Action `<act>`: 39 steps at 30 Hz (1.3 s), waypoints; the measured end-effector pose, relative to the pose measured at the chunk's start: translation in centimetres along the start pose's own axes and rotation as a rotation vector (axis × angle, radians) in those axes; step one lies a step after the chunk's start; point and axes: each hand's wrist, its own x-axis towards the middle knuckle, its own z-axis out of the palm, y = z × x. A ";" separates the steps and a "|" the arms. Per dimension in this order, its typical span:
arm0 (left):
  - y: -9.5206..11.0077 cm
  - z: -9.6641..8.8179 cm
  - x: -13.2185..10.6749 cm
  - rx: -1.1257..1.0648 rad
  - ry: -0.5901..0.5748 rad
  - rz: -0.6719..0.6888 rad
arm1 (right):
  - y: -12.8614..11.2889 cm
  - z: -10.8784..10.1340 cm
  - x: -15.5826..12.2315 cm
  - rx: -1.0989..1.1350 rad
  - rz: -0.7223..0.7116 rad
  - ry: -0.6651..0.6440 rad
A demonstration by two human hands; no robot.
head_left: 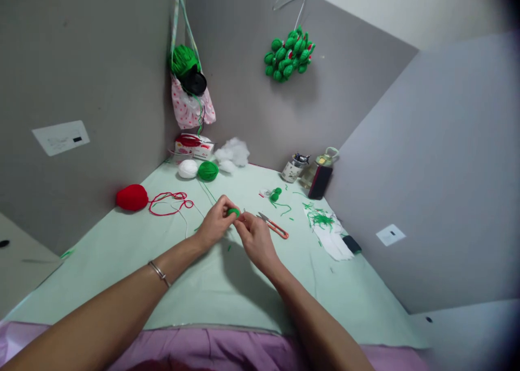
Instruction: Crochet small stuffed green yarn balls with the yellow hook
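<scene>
Between my hands, above the middle of the table, is a small green crocheted piece (233, 212). My left hand (218, 219) is closed around it, thumb and fingers pinching its edge. My right hand (255, 235) meets it from the right, its fingertips pinched close against the piece; whatever lies between them is too small to make out. Orange-handled thread snips (278, 229) lie just right of my right hand. Strands of green yarn (208, 191) run from a green yarn ball (208, 170) toward my left hand.
Red yarn (132, 197) and a white ball (187, 169) lie left, white stuffing (233, 153) behind. A small green crocheted item (275, 194) is beyond the snips. At right are a phone (320, 182), a cup (291, 170) and green yarn scraps (320, 219) on paper.
</scene>
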 end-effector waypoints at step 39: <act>-0.2 -0.7 0.5 0.074 0.014 0.036 | 1.6 -1.7 1.7 0.012 0.062 -0.107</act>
